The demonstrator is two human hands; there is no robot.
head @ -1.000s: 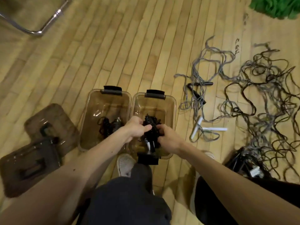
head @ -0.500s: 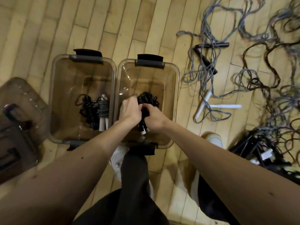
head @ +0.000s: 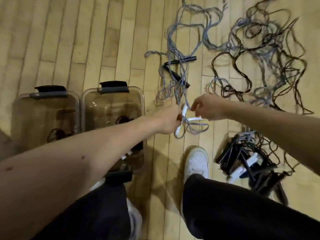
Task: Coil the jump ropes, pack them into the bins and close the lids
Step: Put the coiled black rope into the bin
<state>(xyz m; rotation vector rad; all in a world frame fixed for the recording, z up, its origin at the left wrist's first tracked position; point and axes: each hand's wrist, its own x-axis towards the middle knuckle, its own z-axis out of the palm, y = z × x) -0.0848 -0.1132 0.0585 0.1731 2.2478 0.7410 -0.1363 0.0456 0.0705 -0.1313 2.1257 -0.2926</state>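
Your hands have left the right bin (head: pixel 112 90), where the black coiled rope (head: pixel 123 119) now lies, and moved right to the grey jump rope (head: pixel 180 90) on the floor (head: pixel 103 40). Your left hand (head: pixel 167 118) grips the first white handle (head: pixel 178 129); your right hand (head: pixel 208 107) pinches the second white handle (head: pixel 195 119). Both bins stand open, the left bin (head: pixel 48 94) just beside the right

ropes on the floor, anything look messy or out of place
Yes. The grey and black ropes sprawl in one tangled mass on the floor right of the bins, loops crossing each other, and a heap of handles lies jumbled beside the white shoe. Both bins stand open.
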